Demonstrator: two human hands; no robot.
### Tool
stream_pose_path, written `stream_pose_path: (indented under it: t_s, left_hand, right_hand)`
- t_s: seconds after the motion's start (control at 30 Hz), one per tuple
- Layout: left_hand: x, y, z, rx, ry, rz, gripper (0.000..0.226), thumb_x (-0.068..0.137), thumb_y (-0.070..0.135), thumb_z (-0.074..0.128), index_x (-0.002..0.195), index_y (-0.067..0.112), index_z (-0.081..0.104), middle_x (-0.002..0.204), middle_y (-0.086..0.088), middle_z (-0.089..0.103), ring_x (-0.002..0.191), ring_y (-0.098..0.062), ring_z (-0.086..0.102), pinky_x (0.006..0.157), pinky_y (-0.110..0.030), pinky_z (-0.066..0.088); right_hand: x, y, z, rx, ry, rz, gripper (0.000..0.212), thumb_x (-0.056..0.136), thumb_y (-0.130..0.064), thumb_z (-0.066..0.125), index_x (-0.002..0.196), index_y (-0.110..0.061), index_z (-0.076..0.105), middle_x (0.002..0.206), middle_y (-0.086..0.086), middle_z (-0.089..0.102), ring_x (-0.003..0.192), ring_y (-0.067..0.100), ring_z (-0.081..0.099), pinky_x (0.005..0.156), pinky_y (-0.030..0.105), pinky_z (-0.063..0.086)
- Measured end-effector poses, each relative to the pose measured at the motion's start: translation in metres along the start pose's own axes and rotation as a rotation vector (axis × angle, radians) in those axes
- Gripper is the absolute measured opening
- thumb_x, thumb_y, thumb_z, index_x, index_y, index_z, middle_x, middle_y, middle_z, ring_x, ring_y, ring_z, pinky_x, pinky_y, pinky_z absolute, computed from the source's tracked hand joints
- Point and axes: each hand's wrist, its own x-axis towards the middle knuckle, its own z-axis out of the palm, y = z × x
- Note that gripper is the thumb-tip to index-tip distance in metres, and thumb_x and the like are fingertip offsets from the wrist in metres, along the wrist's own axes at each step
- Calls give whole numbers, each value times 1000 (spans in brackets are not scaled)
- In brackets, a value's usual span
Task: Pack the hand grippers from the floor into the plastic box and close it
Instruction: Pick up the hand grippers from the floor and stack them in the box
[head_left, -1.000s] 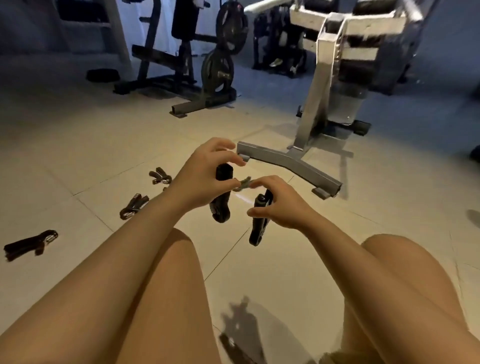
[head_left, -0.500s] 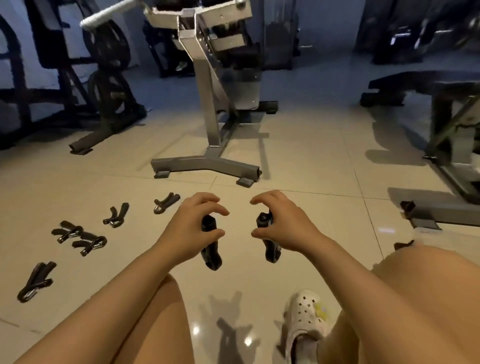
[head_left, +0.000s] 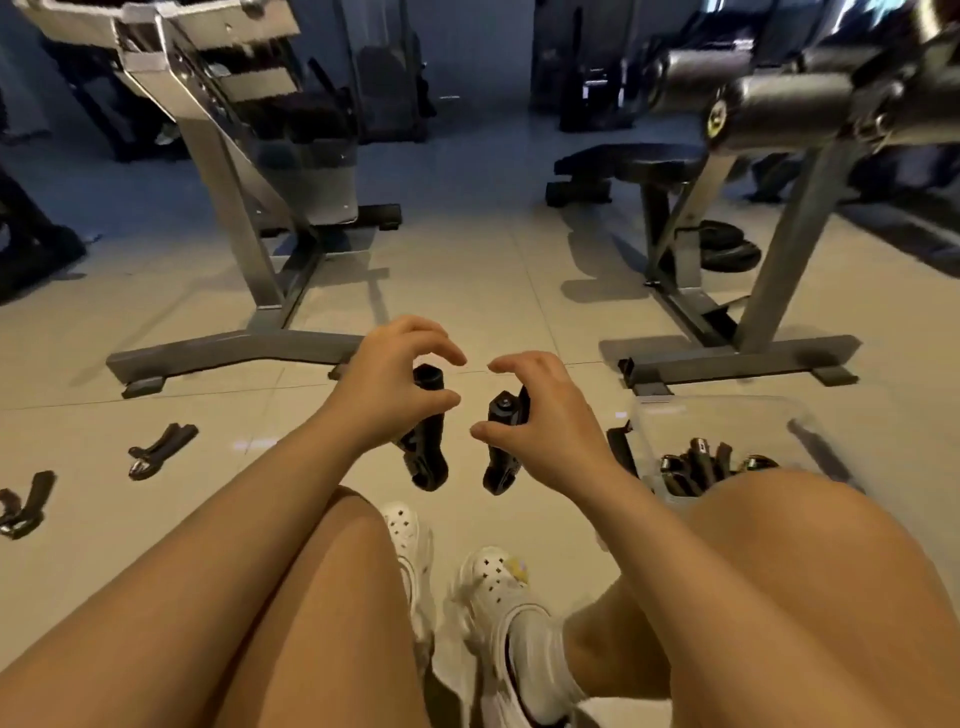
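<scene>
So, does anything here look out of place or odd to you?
Nothing looks broken or spilled. Two hand grippers lie loose on the floor tiles at the left, far from the plastic box at the right. Each hand, left and right, holds another.

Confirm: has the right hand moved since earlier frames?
Yes. The right hand, gripping a black handle, shifted right: from before the grey T-shaped machine base to past its end, towards the clear plastic box.

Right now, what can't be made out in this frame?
Head view only:
- Plastic box: near side and most contents hidden by the right knee; lid not visible.
- Leftmost hand gripper: cut by the left edge.
- Left hand, right hand: palms cover the handles.
</scene>
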Motion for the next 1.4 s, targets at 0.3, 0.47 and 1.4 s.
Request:
stream_pose_path:
  t_s: [0.3, 0.47, 1.4]
  left_hand:
    - [34, 61, 60, 14, -52, 285, 24, 78, 23, 73, 100, 27, 65, 111, 10, 53, 110, -13, 43, 90, -25, 34]
    - [40, 105, 109, -64, -154, 317, 23, 77, 29, 74, 99, 28, 65, 110, 9, 53, 105, -9, 45, 89, -25, 40]
    - [123, 158, 281, -39, -312, 593, 29, 76, 45, 67, 96, 24, 68, 93, 8, 62, 94, -14, 53, 79, -27, 41]
  right_hand:
    - [-57, 34, -102, -149, 165, 78, 54, 78, -36, 74, 125, -29, 49, 131, -12, 43, 110, 3, 45, 88, 20, 40]
    - [-84, 50, -160, -146, 216, 144, 62, 75, -34, 77, 129, -31, 47, 135, -14, 42, 106, -4, 38, 75, 0, 33]
    - [-110, 284, -242, 80, 263, 521, 70, 68, -28, 82, 124, -39, 42, 116, -14, 50, 107, 15, 50, 89, 30, 44]
